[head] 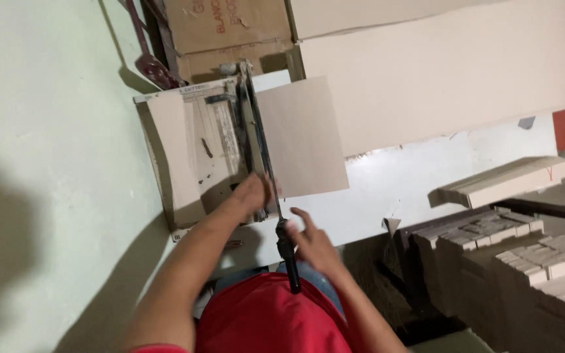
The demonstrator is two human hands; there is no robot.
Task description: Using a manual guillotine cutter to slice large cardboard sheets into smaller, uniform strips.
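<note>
Head view: paper cutter (pixel 207 147) is sitting on the white surface (pixel 413 180), its blade arm (pixel 263 150) running long axis from far end toward the person, black handle (pixel 287 252) pointing at the red shirt. Cardboard sheet (pixel 303 137) is lying right of the blade. Left hand (pixel 251 194) is pressing flat on the cutter bed, grip apart. Right hand (pixel 312 242) is hovering just beside the handle, fingers spread.
</note>
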